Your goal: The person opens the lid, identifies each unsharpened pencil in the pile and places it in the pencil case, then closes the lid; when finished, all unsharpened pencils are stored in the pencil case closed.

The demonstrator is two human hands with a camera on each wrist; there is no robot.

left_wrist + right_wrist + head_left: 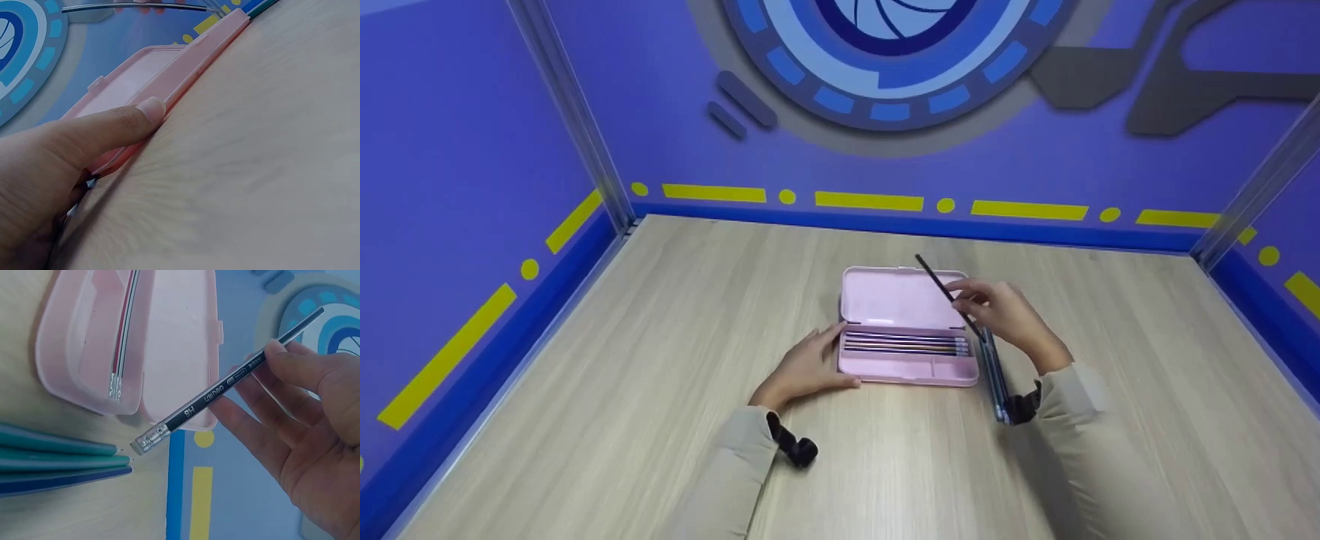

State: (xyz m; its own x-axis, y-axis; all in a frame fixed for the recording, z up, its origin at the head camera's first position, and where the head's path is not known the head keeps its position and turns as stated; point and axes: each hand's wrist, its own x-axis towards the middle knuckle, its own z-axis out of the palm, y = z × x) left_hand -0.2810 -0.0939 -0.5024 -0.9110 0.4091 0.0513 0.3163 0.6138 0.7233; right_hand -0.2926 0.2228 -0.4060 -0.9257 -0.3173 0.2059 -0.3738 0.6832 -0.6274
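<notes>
The pink pencil case (885,367) lies with its lid raised at the back. Several pencils (904,343) with metal-banded ends lie in its long rear compartment. My left hand (801,369) grips the case's left end, thumb along the front wall, the other fingers mostly hidden in the left wrist view. Above the right end of the case, my right hand (1006,319) pinches a dark pencil (225,382) between thumb and fingers. This pencil is tilted, its eraser end low and towards the case. Lettering including "HB" shows on its barrel.
Several teal and blue pencils (67,461) lie on the table just right of the case, partly under the right wrist. A wood-grain table (697,300) carries everything. Blue printed walls (877,172) enclose the back and sides.
</notes>
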